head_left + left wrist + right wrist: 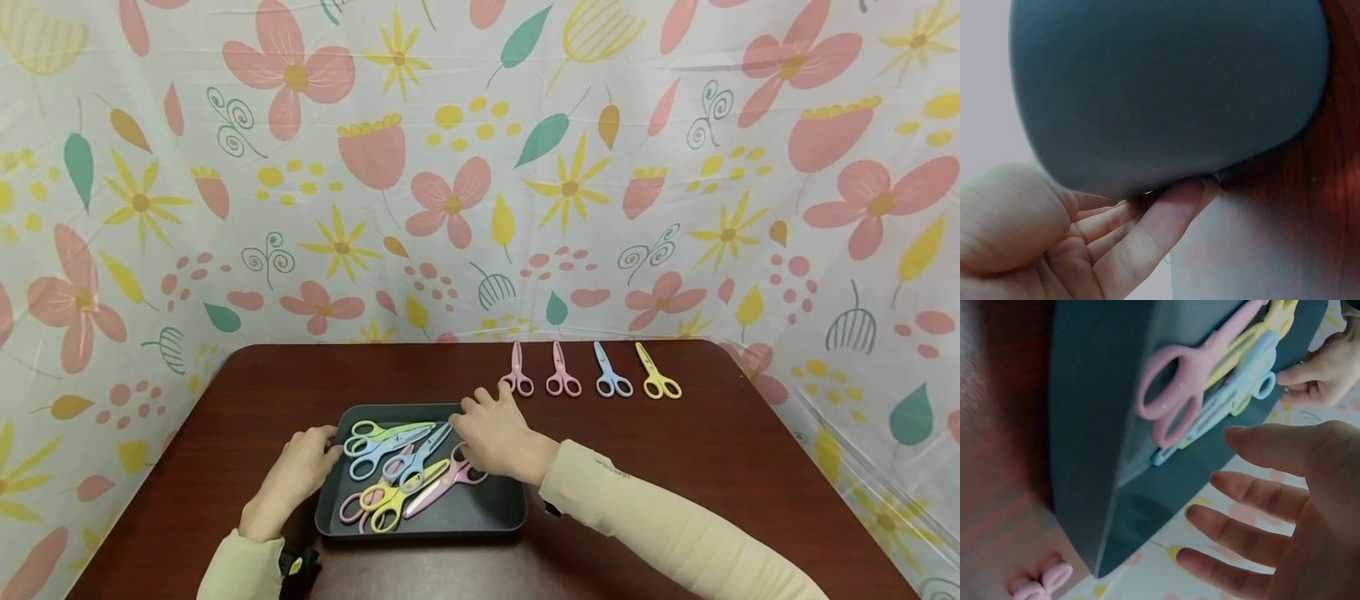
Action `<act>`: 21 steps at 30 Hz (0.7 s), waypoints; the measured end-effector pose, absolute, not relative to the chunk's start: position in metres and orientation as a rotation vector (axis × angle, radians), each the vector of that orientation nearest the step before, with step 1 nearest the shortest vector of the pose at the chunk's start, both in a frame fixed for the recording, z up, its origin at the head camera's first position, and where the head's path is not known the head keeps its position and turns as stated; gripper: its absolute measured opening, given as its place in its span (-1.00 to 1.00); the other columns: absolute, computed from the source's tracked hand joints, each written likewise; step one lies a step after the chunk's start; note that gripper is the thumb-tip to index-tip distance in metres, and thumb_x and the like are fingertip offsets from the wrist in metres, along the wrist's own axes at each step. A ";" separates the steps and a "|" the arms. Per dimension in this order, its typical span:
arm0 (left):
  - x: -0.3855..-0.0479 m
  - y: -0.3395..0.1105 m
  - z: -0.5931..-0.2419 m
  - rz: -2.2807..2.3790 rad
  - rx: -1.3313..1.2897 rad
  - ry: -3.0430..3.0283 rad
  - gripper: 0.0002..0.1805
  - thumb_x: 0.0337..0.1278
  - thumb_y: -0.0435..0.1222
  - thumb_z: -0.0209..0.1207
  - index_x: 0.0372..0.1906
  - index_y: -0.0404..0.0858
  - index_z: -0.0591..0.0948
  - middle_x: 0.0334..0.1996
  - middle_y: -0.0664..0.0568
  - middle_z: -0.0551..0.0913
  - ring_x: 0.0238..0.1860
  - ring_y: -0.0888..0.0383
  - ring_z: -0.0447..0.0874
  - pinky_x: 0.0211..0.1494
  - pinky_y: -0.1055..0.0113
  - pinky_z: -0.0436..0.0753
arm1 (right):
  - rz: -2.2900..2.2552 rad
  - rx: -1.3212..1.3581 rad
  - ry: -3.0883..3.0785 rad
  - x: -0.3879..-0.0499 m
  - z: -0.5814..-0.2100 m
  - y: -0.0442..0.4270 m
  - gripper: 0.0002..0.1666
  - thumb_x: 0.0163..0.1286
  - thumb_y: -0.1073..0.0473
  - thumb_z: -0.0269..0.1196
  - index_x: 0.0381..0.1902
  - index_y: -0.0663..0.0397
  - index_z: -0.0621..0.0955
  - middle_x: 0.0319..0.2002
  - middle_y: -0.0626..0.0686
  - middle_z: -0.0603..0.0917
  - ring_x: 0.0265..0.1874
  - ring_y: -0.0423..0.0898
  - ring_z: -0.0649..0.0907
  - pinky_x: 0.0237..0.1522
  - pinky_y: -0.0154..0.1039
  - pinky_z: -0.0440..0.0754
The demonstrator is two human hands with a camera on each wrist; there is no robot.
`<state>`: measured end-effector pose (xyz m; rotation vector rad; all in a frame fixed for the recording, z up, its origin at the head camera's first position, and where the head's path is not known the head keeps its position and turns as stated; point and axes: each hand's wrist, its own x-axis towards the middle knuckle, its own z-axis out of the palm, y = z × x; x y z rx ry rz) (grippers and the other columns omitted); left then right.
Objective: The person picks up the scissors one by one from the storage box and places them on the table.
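Observation:
A dark grey tray (491, 512) sits on the table with several children's scissors in it. A pink pair of scissors (442, 487) lies at their right side, beside a yellow pair (390, 504), blue pairs (386, 446) and a green pair (365, 428); another pink pair is partly covered. My left hand (296, 467) holds the tray's left rim, thumb and fingers against it in the left wrist view. Over the tray's back right corner is my right hand (495, 433). Its fingers are spread and hold nothing in the right wrist view (1260, 506).
Along the table's back edge stand four-coloured neighbours in a row: two pink scissors (517, 371), a blue pair (612, 371) and a yellow pair (658, 372). The brown table (675, 467) meets a flowered cloth (450, 275) behind.

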<state>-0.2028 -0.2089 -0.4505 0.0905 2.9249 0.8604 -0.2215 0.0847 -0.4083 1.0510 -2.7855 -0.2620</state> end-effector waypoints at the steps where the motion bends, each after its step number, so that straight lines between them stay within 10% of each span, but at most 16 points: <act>1: -0.203 -0.209 -0.451 0.861 0.092 2.925 -0.60 0.29 -0.43 0.15 0.15 -0.59 0.48 -0.21 -0.25 0.66 -0.33 0.04 0.66 -0.36 0.17 0.61 | -0.261 1.074 -2.789 -0.221 -0.409 0.086 -0.62 0.21 -0.05 0.37 0.00 -0.17 0.71 -0.15 0.01 0.65 -0.13 0.00 0.51 0.04 0.23 0.33; 21: -0.203 -0.209 -0.450 0.857 0.080 2.921 -0.59 0.29 -0.43 0.16 0.16 -0.59 0.48 -0.22 -0.25 0.66 -0.33 0.04 0.66 -0.36 0.16 0.61 | -0.331 1.264 -2.790 -0.217 -0.427 0.083 -0.70 0.09 0.03 0.47 -0.16 -0.34 0.75 -0.15 -0.13 0.67 -0.13 -0.09 0.48 0.00 0.11 0.36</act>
